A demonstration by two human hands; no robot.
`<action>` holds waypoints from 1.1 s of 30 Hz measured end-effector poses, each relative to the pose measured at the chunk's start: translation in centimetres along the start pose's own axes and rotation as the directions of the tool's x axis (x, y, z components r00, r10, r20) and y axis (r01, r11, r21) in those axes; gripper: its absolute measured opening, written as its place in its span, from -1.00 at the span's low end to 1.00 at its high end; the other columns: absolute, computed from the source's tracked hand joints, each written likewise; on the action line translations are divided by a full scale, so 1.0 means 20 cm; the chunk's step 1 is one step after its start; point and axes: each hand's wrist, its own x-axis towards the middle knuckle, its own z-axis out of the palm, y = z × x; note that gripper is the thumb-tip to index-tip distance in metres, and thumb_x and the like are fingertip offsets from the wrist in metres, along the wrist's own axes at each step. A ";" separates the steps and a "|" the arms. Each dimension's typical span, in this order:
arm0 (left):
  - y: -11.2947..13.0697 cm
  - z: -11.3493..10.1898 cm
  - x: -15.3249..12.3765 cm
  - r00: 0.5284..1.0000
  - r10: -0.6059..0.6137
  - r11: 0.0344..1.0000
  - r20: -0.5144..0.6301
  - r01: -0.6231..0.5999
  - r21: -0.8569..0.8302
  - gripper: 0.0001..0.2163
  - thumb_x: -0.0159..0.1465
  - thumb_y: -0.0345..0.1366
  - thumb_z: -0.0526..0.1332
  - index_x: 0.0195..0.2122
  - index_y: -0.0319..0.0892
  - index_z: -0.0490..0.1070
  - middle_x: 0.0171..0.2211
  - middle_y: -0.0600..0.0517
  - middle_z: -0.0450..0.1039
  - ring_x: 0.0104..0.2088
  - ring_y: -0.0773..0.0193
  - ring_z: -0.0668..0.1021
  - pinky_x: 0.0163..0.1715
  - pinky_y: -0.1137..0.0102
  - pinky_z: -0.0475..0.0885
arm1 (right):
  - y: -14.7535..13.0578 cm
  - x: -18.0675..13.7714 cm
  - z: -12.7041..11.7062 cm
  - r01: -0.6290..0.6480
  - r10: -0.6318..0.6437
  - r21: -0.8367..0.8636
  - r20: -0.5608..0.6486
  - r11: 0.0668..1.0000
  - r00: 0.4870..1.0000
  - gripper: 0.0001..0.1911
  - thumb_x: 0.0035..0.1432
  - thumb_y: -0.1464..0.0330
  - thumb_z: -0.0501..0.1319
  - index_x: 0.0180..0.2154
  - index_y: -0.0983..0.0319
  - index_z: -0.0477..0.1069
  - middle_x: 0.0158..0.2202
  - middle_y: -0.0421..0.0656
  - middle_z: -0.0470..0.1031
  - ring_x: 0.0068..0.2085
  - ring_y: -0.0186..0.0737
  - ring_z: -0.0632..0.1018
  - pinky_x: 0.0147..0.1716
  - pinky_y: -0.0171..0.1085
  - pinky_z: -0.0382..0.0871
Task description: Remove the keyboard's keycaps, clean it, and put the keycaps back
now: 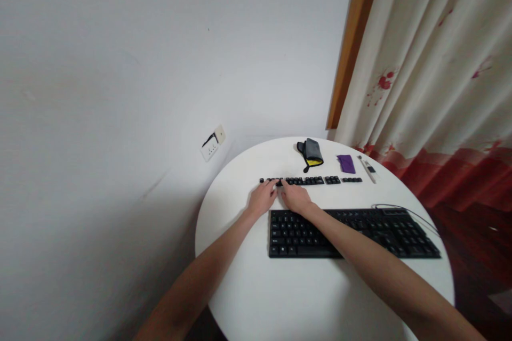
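A row of loose black keycaps [314,180] lies across the white round table [240,256], split into short groups. My left hand [262,198] is at the left part of the row, fingers bent in, tips touching a dark keycap [279,183]. Beside it, my right hand [295,197] has its fingertips at the same small keycap from the other side, its wrist just above the keyboard. The black keyboard [304,251] lies in front of the row, partly covered by my right forearm. Its upper key row looks bare in places. The exact finger contact is small and partly hidden.
Behind the row lie a folded grey and yellow cloth [313,150], a purple cloth [346,163] and a slim light-coloured tool [367,170]. The keyboard's cable [416,214] curves over the table's right side. A wall with a socket [210,148] stands left; a curtain [432,90] hangs right.
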 end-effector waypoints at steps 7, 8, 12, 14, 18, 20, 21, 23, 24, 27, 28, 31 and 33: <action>-0.03 0.00 -0.04 0.996 0.072 0.995 -0.047 -0.075 -0.059 -0.78 0.30 -0.35 0.17 -0.06 -0.08 0.51 -0.20 0.01 0.42 -0.20 0.25 0.50 -0.14 0.38 0.42 | 0.01 -0.01 -0.01 0.062 -0.062 -0.004 -0.013 0.998 0.998 -0.70 0.33 0.42 0.01 0.00 0.23 0.41 -0.10 0.03 0.52 -0.09 -0.08 0.55 -0.14 -0.20 0.35; -0.03 -0.01 -0.05 0.994 0.089 0.993 -0.065 -0.093 -0.069 -0.81 0.30 -0.34 0.18 -0.12 -0.09 0.54 -0.19 0.01 0.42 -0.18 0.25 0.50 -0.12 0.36 0.42 | 0.02 -0.02 -0.01 0.077 -0.077 -0.001 -0.021 0.997 0.997 -0.72 0.32 0.43 0.01 -0.07 0.24 0.46 -0.09 0.03 0.50 -0.08 -0.08 0.54 -0.14 -0.21 0.35; -0.05 -0.03 -0.07 0.985 0.152 0.984 -0.082 -0.158 -0.079 -0.87 0.28 -0.36 0.20 -0.30 -0.11 0.57 -0.18 0.00 0.51 -0.14 0.21 0.50 -0.03 0.28 0.39 | 0.03 -0.04 -0.02 0.139 -0.137 0.032 -0.058 0.990 0.989 -0.75 0.29 0.43 0.06 -0.26 0.26 0.54 -0.08 0.01 0.48 -0.03 -0.10 0.50 -0.13 -0.27 0.33; -0.05 -0.04 -0.07 0.988 0.149 0.984 -0.049 -0.153 -0.092 -0.87 0.27 -0.38 0.22 -0.31 -0.11 0.57 -0.23 0.02 0.57 -0.18 0.21 0.53 -0.04 0.26 0.39 | 0.04 -0.05 -0.03 0.173 -0.168 0.061 -0.071 0.983 0.983 -0.79 0.26 0.43 0.12 -0.27 0.24 0.54 -0.13 -0.03 0.52 -0.03 -0.12 0.49 -0.13 -0.30 0.32; -0.01 -0.07 -0.07 0.993 0.107 0.985 -0.041 -0.111 -0.134 -0.91 0.24 -0.36 0.25 -0.36 -0.11 0.57 -0.32 0.03 0.61 -0.27 0.21 0.56 -0.12 0.26 0.40 | 0.08 -0.07 -0.04 0.202 -0.190 0.121 -0.106 0.972 0.976 -0.85 0.20 0.42 0.19 -0.27 0.21 0.55 -0.23 -0.10 0.57 -0.11 -0.15 0.53 -0.15 -0.30 0.33; 0.04 -0.09 -0.09 0.992 0.112 0.969 -0.064 -0.123 -0.216 -0.92 0.23 -0.34 0.27 -0.38 -0.10 0.57 -0.33 0.05 0.61 -0.28 0.22 0.57 -0.14 0.28 0.41 | 0.13 -0.11 -0.06 0.199 -0.180 0.146 -0.131 0.969 0.975 -0.85 0.20 0.42 0.19 -0.26 0.20 0.55 -0.25 -0.13 0.57 -0.17 -0.18 0.54 -0.17 -0.30 0.34; 0.08 -0.10 -0.10 0.990 0.121 0.953 -0.073 -0.137 -0.270 -0.92 0.23 -0.34 0.28 -0.38 -0.10 0.57 -0.33 0.05 0.62 -0.29 0.23 0.57 -0.15 0.28 0.41 | 0.15 -0.13 -0.07 0.200 -0.175 0.174 -0.149 0.964 0.973 -0.86 0.20 0.42 0.20 -0.27 0.20 0.55 -0.27 -0.14 0.57 -0.20 -0.20 0.54 -0.18 -0.30 0.34; 0.16 -0.12 -0.15 0.985 0.152 0.914 -0.077 -0.170 -0.368 -0.92 0.23 -0.32 0.28 -0.37 -0.09 0.58 -0.33 0.06 0.62 -0.30 0.24 0.57 -0.16 0.28 0.41 | 0.21 -0.20 -0.09 0.215 -0.162 0.269 -0.208 0.939 0.965 -0.88 0.19 0.42 0.21 -0.29 0.21 0.55 -0.31 -0.15 0.57 -0.27 -0.22 0.54 -0.22 -0.29 0.36; 0.20 -0.12 -0.17 0.983 0.169 0.896 -0.069 -0.182 -0.405 -0.92 0.23 -0.31 0.28 -0.37 -0.09 0.58 -0.33 0.06 0.62 -0.31 0.24 0.57 -0.16 0.28 0.41 | 0.24 -0.24 -0.09 0.230 -0.153 0.326 -0.244 0.917 0.958 -0.89 0.18 0.42 0.22 -0.31 0.22 0.55 -0.33 -0.16 0.57 -0.30 -0.22 0.53 -0.23 -0.28 0.36; 0.30 -0.13 -0.23 0.977 0.212 0.861 -0.026 -0.200 -0.468 -0.92 0.24 -0.30 0.29 -0.35 -0.07 0.59 -0.31 0.07 0.62 -0.29 0.23 0.55 -0.15 0.27 0.41 | 0.30 -0.36 -0.10 0.276 -0.136 0.445 -0.320 0.852 0.937 -0.92 0.15 0.44 0.24 -0.35 0.21 0.53 -0.35 -0.16 0.56 -0.32 -0.22 0.51 -0.26 -0.27 0.36; 0.32 -0.13 -0.24 0.975 0.222 0.856 -0.013 -0.202 -0.476 -0.92 0.24 -0.30 0.29 -0.35 -0.07 0.59 -0.31 0.07 0.62 -0.28 0.23 0.55 -0.14 0.26 0.40 | 0.31 -0.40 -0.09 0.288 -0.140 0.463 -0.328 0.838 0.934 -0.92 0.15 0.45 0.24 -0.36 0.21 0.53 -0.35 -0.17 0.55 -0.30 -0.22 0.51 -0.25 -0.27 0.36; 0.34 -0.11 -0.25 0.969 0.246 0.857 0.023 -0.206 -0.472 -0.93 0.24 -0.31 0.29 -0.36 -0.05 0.59 -0.30 0.10 0.62 -0.28 0.24 0.54 -0.14 0.27 0.39 | 0.32 -0.47 -0.09 0.319 -0.167 0.501 -0.326 0.805 0.931 -0.91 0.15 0.46 0.25 -0.38 0.20 0.52 -0.35 -0.17 0.55 -0.26 -0.21 0.51 -0.19 -0.25 0.35; 0.33 -0.10 -0.25 0.966 0.253 0.866 0.043 -0.207 -0.455 -0.93 0.23 -0.32 0.30 -0.37 -0.05 0.58 -0.30 0.12 0.61 -0.28 0.24 0.53 -0.14 0.27 0.38 | 0.31 -0.50 -0.08 0.326 -0.178 0.513 -0.317 0.794 0.931 -0.91 0.14 0.48 0.26 -0.38 0.20 0.52 -0.34 -0.17 0.55 -0.24 -0.20 0.51 -0.16 -0.23 0.35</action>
